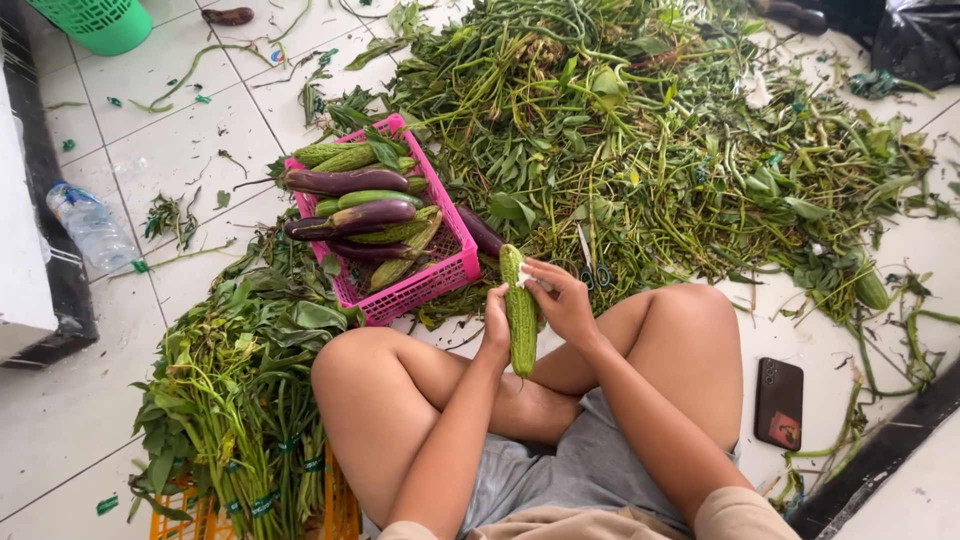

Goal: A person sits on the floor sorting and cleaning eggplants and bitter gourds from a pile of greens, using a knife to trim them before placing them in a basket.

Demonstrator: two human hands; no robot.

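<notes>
Tile floor [160, 150] (white), greens heap [640, 130], pink basket [440, 275]

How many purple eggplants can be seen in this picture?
4: two long purple eggplants lie on top in the pink plastic basket, one lies below them, and one lies outside by its right rim. More may be hidden underneath.

Pink basket [437, 281] of eggplants [345, 181], plastic bottle [90, 227], black phone [778, 402], green bin [103, 22], scissors [592, 266].
</notes>
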